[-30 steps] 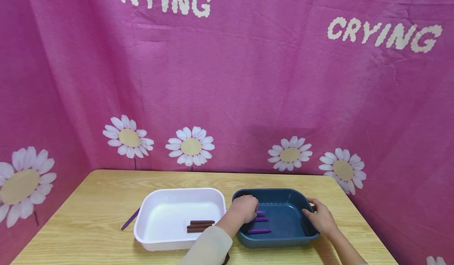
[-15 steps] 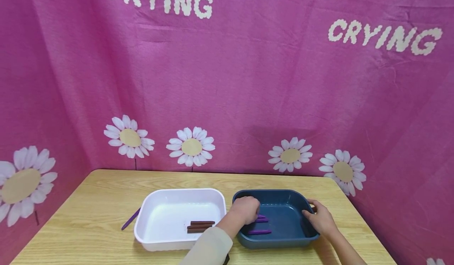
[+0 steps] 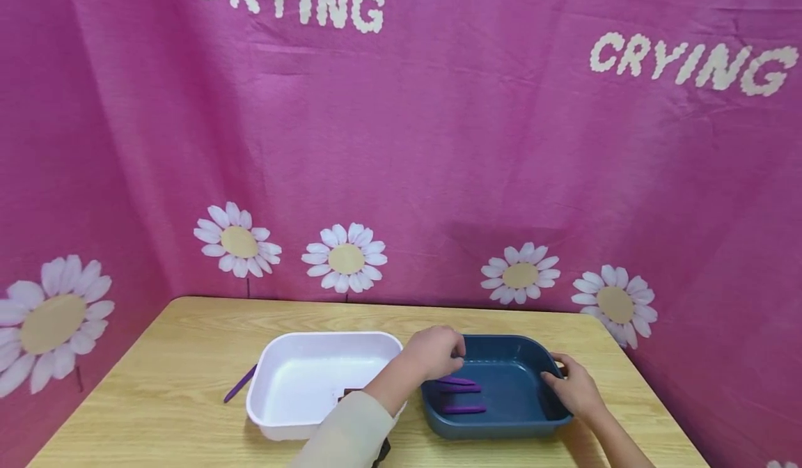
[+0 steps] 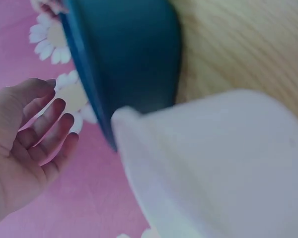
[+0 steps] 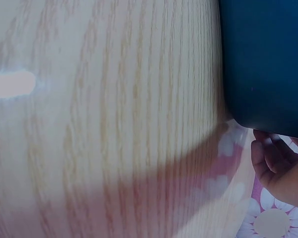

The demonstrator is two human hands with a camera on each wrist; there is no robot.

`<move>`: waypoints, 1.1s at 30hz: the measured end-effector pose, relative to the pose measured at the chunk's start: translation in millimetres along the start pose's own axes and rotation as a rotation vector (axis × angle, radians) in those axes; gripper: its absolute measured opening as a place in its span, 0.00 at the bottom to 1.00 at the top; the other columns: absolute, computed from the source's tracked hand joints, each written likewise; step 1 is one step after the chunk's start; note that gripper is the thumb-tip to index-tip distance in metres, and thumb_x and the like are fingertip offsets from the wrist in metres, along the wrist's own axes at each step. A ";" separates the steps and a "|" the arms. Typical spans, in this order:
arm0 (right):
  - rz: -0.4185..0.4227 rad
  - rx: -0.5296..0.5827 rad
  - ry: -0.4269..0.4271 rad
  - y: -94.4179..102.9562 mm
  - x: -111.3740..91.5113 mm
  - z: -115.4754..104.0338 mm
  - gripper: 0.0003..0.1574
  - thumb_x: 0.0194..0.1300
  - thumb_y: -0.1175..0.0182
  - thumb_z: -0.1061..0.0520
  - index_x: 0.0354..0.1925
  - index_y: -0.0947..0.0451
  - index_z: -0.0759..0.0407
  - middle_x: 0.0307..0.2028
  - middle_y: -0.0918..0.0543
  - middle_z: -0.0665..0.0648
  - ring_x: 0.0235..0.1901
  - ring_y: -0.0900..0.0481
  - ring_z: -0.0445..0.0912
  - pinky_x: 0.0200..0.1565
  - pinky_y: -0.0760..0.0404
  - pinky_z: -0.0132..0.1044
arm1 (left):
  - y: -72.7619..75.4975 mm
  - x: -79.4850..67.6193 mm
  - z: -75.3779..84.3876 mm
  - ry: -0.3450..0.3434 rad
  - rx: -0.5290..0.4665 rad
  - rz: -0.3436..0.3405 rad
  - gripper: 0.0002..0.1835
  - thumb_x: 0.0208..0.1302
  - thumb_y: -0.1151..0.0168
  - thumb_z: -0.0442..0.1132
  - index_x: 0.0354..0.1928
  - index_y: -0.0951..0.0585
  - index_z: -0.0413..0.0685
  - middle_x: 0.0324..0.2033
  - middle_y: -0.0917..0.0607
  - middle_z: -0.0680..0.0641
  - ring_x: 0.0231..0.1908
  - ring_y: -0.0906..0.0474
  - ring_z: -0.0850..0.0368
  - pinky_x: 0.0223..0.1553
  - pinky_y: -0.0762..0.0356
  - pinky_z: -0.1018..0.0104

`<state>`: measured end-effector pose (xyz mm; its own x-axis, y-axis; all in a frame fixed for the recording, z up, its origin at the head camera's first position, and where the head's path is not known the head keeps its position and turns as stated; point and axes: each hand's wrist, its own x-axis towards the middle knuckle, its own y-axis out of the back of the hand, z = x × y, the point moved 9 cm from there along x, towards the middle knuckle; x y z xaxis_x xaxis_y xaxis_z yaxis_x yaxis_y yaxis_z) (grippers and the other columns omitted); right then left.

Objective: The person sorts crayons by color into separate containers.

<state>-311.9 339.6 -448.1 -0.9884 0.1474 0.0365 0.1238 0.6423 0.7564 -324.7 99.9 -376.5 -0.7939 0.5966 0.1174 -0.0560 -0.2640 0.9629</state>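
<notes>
In the head view my left hand (image 3: 435, 352) is above the left rim of a dark blue tray (image 3: 495, 430). The left wrist view shows that hand (image 4: 35, 134) empty, its fingers loosely bent. Several slim purple crayon-like sticks (image 3: 464, 409) lie in the blue tray's left part. My right hand (image 3: 578, 390) holds the tray's right end, thumb over the rim and fingers outside. From the right wrist, the fingers of that hand (image 5: 283, 171) show against the tray's outer wall.
A white tray (image 3: 269, 423) stands to the left, with dark brown sticks (image 3: 351, 391) in it, mostly behind my left forearm. Another purple stick (image 3: 240, 384) lies on the wooden table (image 3: 156, 384) beside it. A pink curtain (image 3: 438, 141) with daisies hangs behind.
My left hand has risen out of the blue tray, and its fingers have let go of a purple stick, which lies with the others. My right hand keeps its hold on the tray.
</notes>
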 end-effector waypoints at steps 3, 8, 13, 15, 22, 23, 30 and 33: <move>0.005 -0.004 0.009 0.7 -0.2 1.4 0.30 0.61 0.44 0.59 0.58 0.35 0.74 0.40 0.22 0.70 0.39 0.24 0.56 0.41 0.20 0.50 | 14.6 -6.8 -5.9 0.000 -0.039 0.021 0.07 0.58 0.37 0.44 0.38 0.16 0.55 0.33 0.16 0.58 0.35 0.23 0.65 0.37 0.24 0.71; 0.005 -0.002 0.013 0.0 0.5 2.8 0.30 0.61 0.43 0.59 0.58 0.35 0.74 0.39 0.22 0.69 0.38 0.24 0.55 0.39 0.20 0.49 | 33.6 -19.8 -23.1 0.007 -0.099 0.033 0.08 0.58 0.37 0.44 0.38 0.16 0.53 0.33 0.15 0.55 0.37 0.22 0.63 0.40 0.23 0.70; 0.001 -0.002 0.016 -0.2 1.0 3.1 0.30 0.61 0.43 0.59 0.58 0.35 0.75 0.39 0.21 0.69 0.38 0.23 0.55 0.39 0.20 0.48 | 55.5 -39.3 -45.6 -0.007 -0.179 0.072 0.08 0.58 0.37 0.41 0.38 0.16 0.47 0.32 0.16 0.50 0.36 0.21 0.58 0.39 0.23 0.65; 0.000 -0.003 0.018 -0.3 1.3 3.4 0.30 0.62 0.43 0.58 0.58 0.35 0.75 0.39 0.21 0.69 0.38 0.23 0.55 0.39 0.20 0.48 | 63.5 -47.8 -57.2 -0.005 -0.204 0.096 0.07 0.58 0.37 0.39 0.37 0.16 0.45 0.31 0.16 0.49 0.35 0.22 0.57 0.39 0.23 0.63; -0.009 0.007 0.023 -0.4 1.3 0.6 0.30 0.62 0.44 0.59 0.58 0.35 0.75 0.39 0.22 0.70 0.38 0.23 0.56 0.40 0.20 0.48 | 87.9 -81.9 -108.7 0.107 -0.259 0.164 0.07 0.56 0.36 0.36 0.35 0.17 0.42 0.29 0.17 0.50 0.32 0.23 0.58 0.36 0.24 0.65; -0.008 0.006 0.026 -0.2 1.4 0.2 0.30 0.62 0.44 0.59 0.58 0.35 0.75 0.40 0.22 0.70 0.39 0.23 0.56 0.40 0.20 0.48 | 90.3 -86.9 -116.7 0.128 -0.263 0.172 0.07 0.56 0.36 0.36 0.35 0.17 0.42 0.28 0.18 0.50 0.32 0.23 0.59 0.35 0.24 0.65; 0.009 -0.006 0.043 0.8 1.9 -1.1 0.29 0.61 0.44 0.59 0.57 0.35 0.75 0.38 0.21 0.70 0.37 0.22 0.55 0.38 0.20 0.47 | 98.4 -118.7 -162.9 0.234 -0.271 0.183 0.07 0.58 0.37 0.37 0.37 0.17 0.42 0.29 0.18 0.50 0.32 0.24 0.59 0.34 0.23 0.65; 0.005 -0.009 0.043 -0.1 2.1 -0.5 0.29 0.62 0.43 0.59 0.57 0.35 0.75 0.38 0.21 0.70 0.37 0.23 0.55 0.38 0.20 0.47 | 99.9 -131.8 -177.5 0.267 -0.270 0.182 0.08 0.58 0.37 0.37 0.38 0.18 0.41 0.30 0.18 0.49 0.33 0.24 0.58 0.35 0.23 0.64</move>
<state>-314.0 339.5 -447.8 -0.9906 0.1183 0.0684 0.1285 0.6347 0.7620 -333.1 -139.6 -338.9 -0.9327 0.3137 0.1782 -0.0287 -0.5569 0.8301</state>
